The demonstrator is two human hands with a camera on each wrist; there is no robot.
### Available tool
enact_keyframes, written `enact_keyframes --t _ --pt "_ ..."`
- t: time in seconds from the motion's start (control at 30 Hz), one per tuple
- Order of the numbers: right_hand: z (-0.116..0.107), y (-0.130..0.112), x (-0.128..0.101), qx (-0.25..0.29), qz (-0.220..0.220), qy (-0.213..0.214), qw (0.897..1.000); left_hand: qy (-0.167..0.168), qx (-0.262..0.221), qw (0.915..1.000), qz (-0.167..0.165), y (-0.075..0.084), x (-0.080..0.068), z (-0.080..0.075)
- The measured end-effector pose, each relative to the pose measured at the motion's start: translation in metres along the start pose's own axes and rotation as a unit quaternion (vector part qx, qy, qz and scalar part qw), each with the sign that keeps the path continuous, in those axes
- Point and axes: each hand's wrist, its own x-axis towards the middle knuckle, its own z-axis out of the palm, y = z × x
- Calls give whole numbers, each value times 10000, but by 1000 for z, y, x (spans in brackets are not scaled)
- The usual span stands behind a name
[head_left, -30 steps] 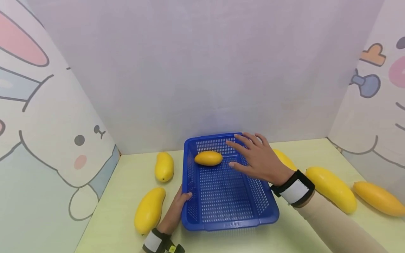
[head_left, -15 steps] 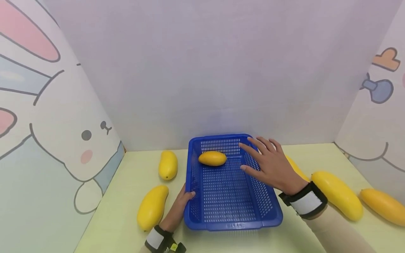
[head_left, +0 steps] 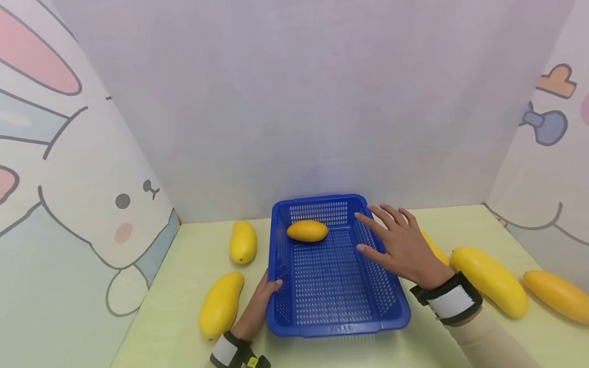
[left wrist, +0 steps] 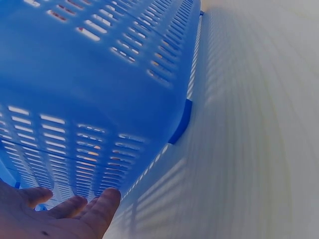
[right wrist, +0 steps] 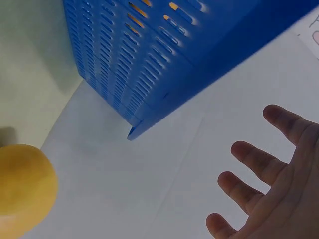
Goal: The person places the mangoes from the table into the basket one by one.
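A blue perforated basket (head_left: 333, 286) stands before me, with one orange-yellow mango (head_left: 307, 231) lying in its far left corner. My left hand (head_left: 259, 301) grips the basket's left side, thumb over the rim. In the left wrist view its fingers (left wrist: 102, 211) lie along the outside of the slotted wall. Over the basket's right rim hovers my right hand (head_left: 402, 248), fingers spread and holding nothing. The right wrist view has its fingers (right wrist: 256, 162) apart from the basket wall (right wrist: 144, 64). Partly behind this hand lies a yellow mango (head_left: 434, 248).
Left of the basket, two yellow mangoes lie on the pale table: a farther mango (head_left: 243, 242) and a nearer mango (head_left: 221, 305). To the right are a large yellow mango (head_left: 490, 281) and an orange mango (head_left: 558, 296). A pale wall (head_left: 303, 102) rises behind.
My right hand has moved right, from over the basket's inside to its right rim. The left hand keeps its hold, and the mango in the basket stays put. The head view shifted slightly.
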Motion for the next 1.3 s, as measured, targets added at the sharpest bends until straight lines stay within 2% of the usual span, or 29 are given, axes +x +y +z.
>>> enact_keyframes --t 0.43,0.93,1.3 --pt "6 4 -13 44 167 81 9998 -13 56 10000 28 1 -2 0" --pt "12 5 -23 11 315 -46 9995 24 47 10000 -6 3 -3 1" --pt "17 9 -33 78 443 -89 9989 119 47 9996 -243 3 -1 1"
